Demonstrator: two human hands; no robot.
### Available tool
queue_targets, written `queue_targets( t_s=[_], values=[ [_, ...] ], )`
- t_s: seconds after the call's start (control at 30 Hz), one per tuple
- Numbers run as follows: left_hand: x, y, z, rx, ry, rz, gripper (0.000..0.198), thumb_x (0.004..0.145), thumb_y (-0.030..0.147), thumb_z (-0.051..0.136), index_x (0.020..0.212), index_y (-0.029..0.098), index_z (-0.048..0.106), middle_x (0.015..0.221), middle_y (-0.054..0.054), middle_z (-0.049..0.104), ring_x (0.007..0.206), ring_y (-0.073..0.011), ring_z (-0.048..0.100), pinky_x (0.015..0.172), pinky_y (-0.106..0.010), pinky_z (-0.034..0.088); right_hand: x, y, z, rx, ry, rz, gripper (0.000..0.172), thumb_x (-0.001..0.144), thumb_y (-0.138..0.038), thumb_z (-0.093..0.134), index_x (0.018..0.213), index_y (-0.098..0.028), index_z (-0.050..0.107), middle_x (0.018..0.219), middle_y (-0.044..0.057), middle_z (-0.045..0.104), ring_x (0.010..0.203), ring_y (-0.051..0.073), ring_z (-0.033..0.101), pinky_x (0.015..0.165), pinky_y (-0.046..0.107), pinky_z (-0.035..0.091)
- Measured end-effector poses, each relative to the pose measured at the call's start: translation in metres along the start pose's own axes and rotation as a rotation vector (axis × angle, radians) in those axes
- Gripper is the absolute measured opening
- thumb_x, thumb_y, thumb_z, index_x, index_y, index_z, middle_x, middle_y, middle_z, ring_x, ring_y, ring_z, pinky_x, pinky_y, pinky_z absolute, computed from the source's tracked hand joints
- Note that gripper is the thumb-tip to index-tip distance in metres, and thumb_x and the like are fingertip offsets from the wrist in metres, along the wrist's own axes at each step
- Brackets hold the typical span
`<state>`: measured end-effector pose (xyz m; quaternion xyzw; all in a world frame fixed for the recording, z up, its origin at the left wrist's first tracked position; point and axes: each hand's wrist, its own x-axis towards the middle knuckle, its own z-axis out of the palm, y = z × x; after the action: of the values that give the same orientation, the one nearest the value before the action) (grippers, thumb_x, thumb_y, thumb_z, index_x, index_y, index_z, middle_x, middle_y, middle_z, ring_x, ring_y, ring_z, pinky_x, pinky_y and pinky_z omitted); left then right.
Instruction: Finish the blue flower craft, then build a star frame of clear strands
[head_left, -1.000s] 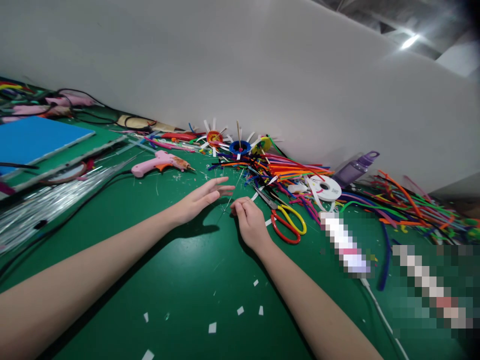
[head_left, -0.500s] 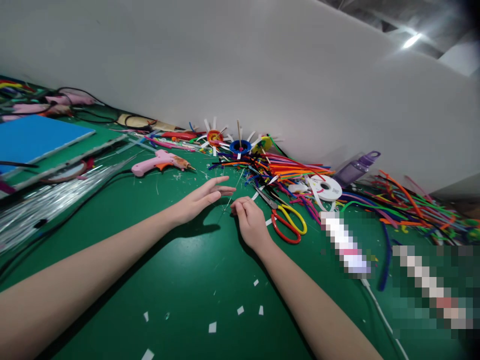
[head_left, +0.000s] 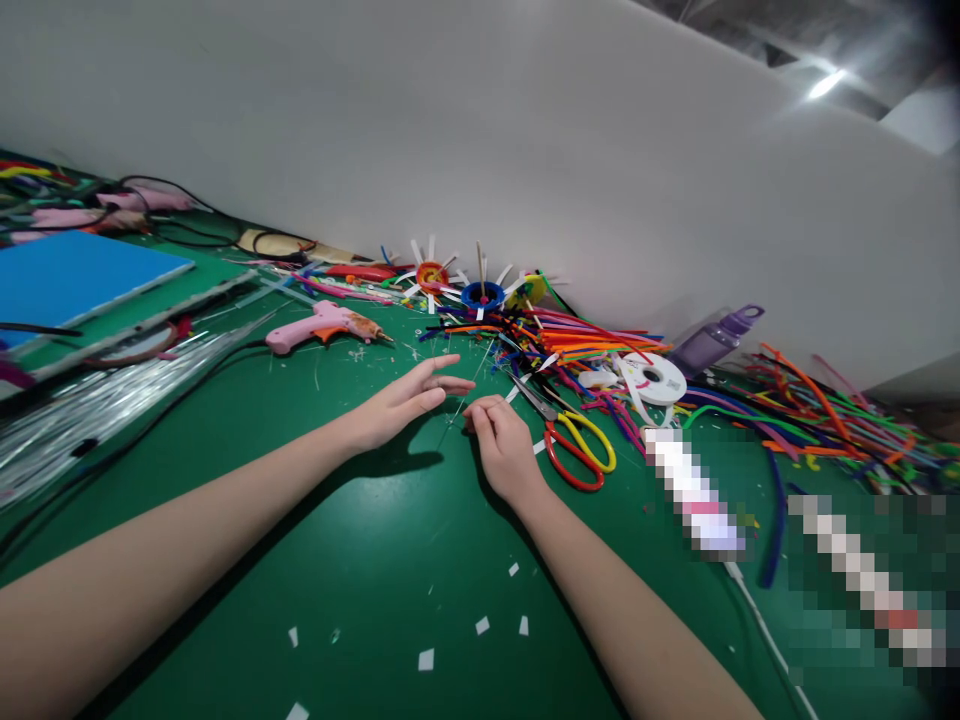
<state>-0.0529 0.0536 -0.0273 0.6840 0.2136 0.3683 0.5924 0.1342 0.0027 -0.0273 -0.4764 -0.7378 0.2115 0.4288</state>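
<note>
two hands over one green table [head_left: 390, 560]: my left hand [head_left: 405, 400] splayed open, my right hand [head_left: 506, 450] curled closed beside one pair of scissors [head_left: 571, 442]

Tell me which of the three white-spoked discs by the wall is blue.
The middle disc, flanked by the orange disc to its left and the yellow disc to its right; a thin stick rises from its centre.

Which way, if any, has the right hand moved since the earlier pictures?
No: the right hand keeps its place beside the scissors; only the view shifted.
</note>
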Motion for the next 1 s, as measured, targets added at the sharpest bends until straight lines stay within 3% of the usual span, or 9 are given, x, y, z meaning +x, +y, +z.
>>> queue_targets(
  t_s=[0.5,1.0],
  values=[
    [-0.0002,0.0045,0.0013,0.015,-0.001,-0.01,0.057,0.092,0.044,0.044,0.143,0.025,0.025,0.135,-0.014,0.051,0.127,-0.0261,0.045,0.106,-0.05,0.028,-0.0028,0.0024,0.0017,0.019,-0.008,0.109,0.021,0.093,-0.032,0.04,0.098,-0.019,0.056,0.098,0.008,0.062,0.091,0.019,0.061,0.081,0.032,0.049],
    [0.0013,0.0053,0.0023,-0.018,0.003,-0.014,0.061,0.09,0.047,0.047,0.142,0.023,0.026,0.134,-0.016,0.051,0.125,-0.0284,0.046,0.105,-0.052,0.028,-0.0037,0.0006,0.0027,0.243,0.07,0.179,0.027,0.091,-0.033,0.046,0.114,-0.02,0.043,0.099,0.008,0.064,0.089,0.017,0.065,0.078,0.033,0.055]
  ],
)
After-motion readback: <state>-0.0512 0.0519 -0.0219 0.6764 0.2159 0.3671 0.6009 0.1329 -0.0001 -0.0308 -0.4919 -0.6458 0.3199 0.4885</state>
